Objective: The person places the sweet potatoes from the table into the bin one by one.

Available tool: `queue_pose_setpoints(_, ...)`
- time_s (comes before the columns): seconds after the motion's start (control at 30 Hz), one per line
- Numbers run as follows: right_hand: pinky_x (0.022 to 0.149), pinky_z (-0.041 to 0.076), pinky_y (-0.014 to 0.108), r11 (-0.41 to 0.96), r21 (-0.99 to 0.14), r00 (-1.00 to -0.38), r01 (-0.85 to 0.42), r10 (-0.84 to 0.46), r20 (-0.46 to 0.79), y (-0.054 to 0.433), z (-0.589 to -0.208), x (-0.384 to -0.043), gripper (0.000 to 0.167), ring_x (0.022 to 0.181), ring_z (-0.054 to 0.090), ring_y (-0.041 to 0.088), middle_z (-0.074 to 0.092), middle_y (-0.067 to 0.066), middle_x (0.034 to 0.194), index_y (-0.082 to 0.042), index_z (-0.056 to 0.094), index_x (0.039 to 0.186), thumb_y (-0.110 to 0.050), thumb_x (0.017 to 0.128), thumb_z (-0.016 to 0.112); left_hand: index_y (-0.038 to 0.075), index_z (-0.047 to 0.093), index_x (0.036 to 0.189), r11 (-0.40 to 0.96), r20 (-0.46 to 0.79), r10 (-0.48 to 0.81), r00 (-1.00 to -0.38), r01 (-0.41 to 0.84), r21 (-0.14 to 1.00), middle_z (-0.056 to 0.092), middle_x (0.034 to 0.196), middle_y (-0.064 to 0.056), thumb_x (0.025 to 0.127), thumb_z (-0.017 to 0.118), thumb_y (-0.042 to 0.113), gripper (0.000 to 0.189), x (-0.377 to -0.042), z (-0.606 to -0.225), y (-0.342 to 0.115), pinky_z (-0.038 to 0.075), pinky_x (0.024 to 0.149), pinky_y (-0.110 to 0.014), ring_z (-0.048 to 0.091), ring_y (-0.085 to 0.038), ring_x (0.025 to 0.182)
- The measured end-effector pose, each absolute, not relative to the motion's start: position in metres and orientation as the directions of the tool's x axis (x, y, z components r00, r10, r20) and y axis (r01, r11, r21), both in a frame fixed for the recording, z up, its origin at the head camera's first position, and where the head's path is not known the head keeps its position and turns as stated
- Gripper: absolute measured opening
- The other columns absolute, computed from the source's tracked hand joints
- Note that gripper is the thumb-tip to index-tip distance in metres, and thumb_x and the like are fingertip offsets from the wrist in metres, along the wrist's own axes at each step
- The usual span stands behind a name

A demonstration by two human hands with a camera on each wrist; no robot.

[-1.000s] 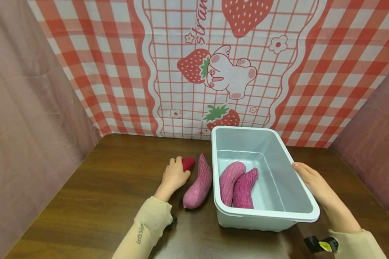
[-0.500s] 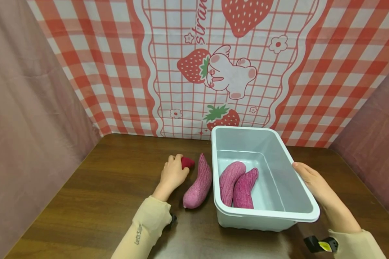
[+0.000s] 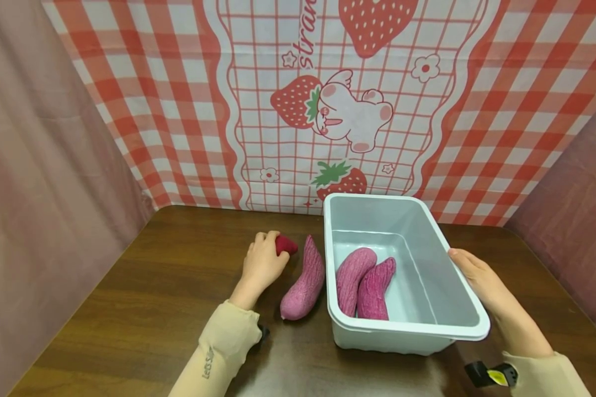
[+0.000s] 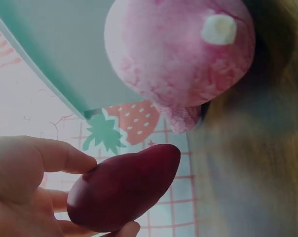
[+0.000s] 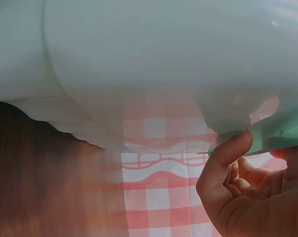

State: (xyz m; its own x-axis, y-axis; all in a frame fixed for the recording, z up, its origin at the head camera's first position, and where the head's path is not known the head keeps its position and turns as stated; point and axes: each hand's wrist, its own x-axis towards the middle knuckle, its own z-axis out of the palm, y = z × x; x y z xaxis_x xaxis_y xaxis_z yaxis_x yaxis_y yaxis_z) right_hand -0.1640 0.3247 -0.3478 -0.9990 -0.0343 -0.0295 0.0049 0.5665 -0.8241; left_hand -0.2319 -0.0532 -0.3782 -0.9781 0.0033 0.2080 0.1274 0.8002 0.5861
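Note:
In the left wrist view my left hand (image 4: 30,182) holds a smooth, dark red sweet potato (image 4: 124,187) by its rounder end, thumb and fingers around it. The head view shows this left hand (image 3: 262,262) over the left part of the table, the sweet potato (image 3: 286,245) partly hidden by the fingers. To its right lies a long pink, wrinkled vegetable (image 3: 305,284), curved, with a pale stub at its thick end. Two similar pink-purple ones (image 3: 354,280) lie inside a pale grey-blue plastic tub (image 3: 407,331). My right hand (image 3: 482,278) grips the tub's right rim (image 5: 282,133).
The tub stands on a brown wooden table (image 3: 129,309), toward the right. Behind it hangs a red-and-white checked cloth (image 3: 179,110) printed with strawberries. Pink curtains (image 3: 44,165) close off both sides.
My left hand has shifted slightly away from me and to the left, with the dark red sweet potato turning a little in it. The right hand and tub have stayed put.

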Motion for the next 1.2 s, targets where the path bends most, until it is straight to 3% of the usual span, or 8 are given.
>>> queue_pose_setpoints(0.17,0.064,0.051,0.027,0.575,-0.818,-0.999,0.009,-0.027,-0.031,0.324,-0.347,-0.165,0.060,0.075,0.056,-0.001,0.055,-0.007,0.096,0.009,0.028,0.133,-0.040,0.097,0.028,0.008,0.053,0.123,0.798,0.232,0.000,-0.973,0.140,0.586,0.052,0.115,-0.018,0.078,0.057,0.020,0.047,-0.229,-0.371,-0.055,0.044,0.074,-0.046,0.054,-0.034,0.095)
queue_pose_setpoints(0.47,0.064,0.051,0.028,0.545,-0.838,-0.999,0.015,-0.028,-0.036,0.325,-0.348,-0.165,0.062,0.075,0.057,0.001,0.053,-0.015,0.092,0.009,0.026,0.134,-0.041,0.097,0.028,0.010,0.055,0.122,0.796,0.298,-0.010,-0.954,0.173,0.579,0.054,0.114,-0.016,0.077,0.058,0.021,0.046,-0.224,-0.364,-0.054,0.045,0.070,-0.045,0.055,-0.033,0.091)
queue_pose_setpoints(0.77,0.064,0.051,0.028,0.564,-0.825,-0.998,0.036,-0.019,-0.056,0.325,-0.348,-0.165,0.064,0.076,0.057,0.001,0.055,0.006,0.104,0.008,0.025,0.135,-0.042,0.097,0.027,0.012,0.055,0.122,0.787,0.375,-0.013,-0.927,0.222,0.576,0.054,0.114,-0.013,0.076,0.057,0.020,0.046,-0.214,-0.355,-0.047,0.046,0.067,-0.045,0.055,-0.032,0.092)
queue_pose_setpoints(0.97,0.063,0.051,0.027,0.570,-0.821,-0.999,0.019,-0.020,-0.037,0.324,-0.348,-0.165,0.060,0.074,0.057,0.000,0.055,-0.007,0.094,0.009,0.027,0.133,-0.040,0.097,0.028,0.014,0.056,0.122,0.779,0.418,-0.014,-0.908,0.252,0.574,0.055,0.115,-0.011,0.076,0.058,0.021,0.046,-0.209,-0.350,-0.044,0.045,0.066,-0.044,0.055,-0.030,0.092)
queue_pose_setpoints(1.2,0.062,0.050,0.026,0.574,-0.818,-0.999,-0.006,-0.031,-0.014,0.324,-0.349,-0.166,0.057,0.073,0.056,-0.001,0.054,-0.012,0.091,0.010,0.030,0.131,-0.036,0.098,0.027,0.014,0.056,0.122,0.771,0.462,-0.008,-0.887,0.289,0.568,0.055,0.115,-0.010,0.077,0.059,0.022,0.045,-0.201,-0.341,-0.041,0.046,0.071,-0.044,0.055,-0.029,0.094)
